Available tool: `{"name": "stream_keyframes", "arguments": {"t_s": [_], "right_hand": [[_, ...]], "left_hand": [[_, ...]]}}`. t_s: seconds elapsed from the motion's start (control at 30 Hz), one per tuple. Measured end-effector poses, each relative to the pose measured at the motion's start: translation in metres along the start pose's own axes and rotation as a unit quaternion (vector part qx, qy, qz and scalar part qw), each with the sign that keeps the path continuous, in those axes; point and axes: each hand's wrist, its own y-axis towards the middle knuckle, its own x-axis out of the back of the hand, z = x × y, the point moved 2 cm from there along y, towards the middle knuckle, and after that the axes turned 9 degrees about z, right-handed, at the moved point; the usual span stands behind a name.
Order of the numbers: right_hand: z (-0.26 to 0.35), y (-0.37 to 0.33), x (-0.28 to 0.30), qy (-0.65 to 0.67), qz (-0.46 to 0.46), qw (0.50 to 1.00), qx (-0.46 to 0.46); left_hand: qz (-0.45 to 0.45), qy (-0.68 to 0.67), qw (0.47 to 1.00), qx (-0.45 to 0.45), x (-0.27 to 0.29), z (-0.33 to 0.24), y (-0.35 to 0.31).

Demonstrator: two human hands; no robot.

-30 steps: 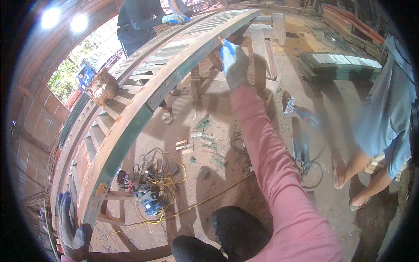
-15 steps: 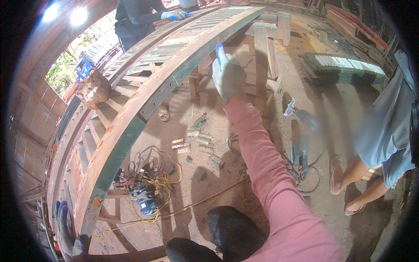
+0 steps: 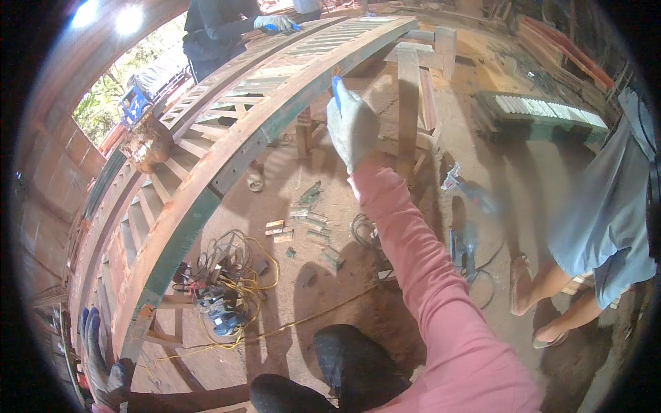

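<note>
A long, curved wooden slatted frame [image 3: 172, 191] runs from the lower left to the far middle, with green paint on its near side. My right hand [image 3: 354, 131], in a white glove with blue fingertips, reaches out along that side. One finger is stretched toward a brownish patch on the beam; the other fingers are mostly hidden behind the hand. Whether the fingertip touches the wood I cannot tell. At the frame's near end, my left hand [image 3: 100, 365], also gloved, lies with its fingers extended and thumb apart.
A log piece [image 3: 148, 141] with a blue tool [image 3: 134, 107] above it sits on the frame. Power tools [image 3: 224, 310] and tangled cables lie below, beside wood scraps [image 3: 317, 227]. A co-worker's gloved hand [image 3: 275, 25] rests on the far side. Another person [image 3: 606, 199] stands right, near stacked slats [image 3: 544, 113].
The view has shifted slightly. Both my hands keep nearly the same places against the frame.
</note>
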Motion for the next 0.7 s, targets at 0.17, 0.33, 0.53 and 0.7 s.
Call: {"name": "stream_keyframes", "arguments": {"t_s": [0.17, 0.33, 0.53, 0.7], "right_hand": [[-0.029, 0.001, 0.008, 0.054, -0.002, 0.998, -0.013], [-0.017, 0.005, 0.004, 0.014, 0.038, 0.999, -0.028], [-0.041, 0.004, 0.002, 0.106, -0.003, 0.994, -0.035], [-0.053, 0.03, -0.002, 0.101, -0.032, 0.994, -0.039]], "left_hand": [[-0.017, 0.003, 1.0, -0.001, -0.003, 0.006, -0.004], [-0.017, -0.014, 1.0, 0.014, -0.007, 0.005, -0.003], [-0.011, -0.032, 0.999, 0.026, -0.006, 0.007, -0.005], [-0.013, -0.06, 0.997, 0.048, -0.008, 0.004, -0.003]]}}
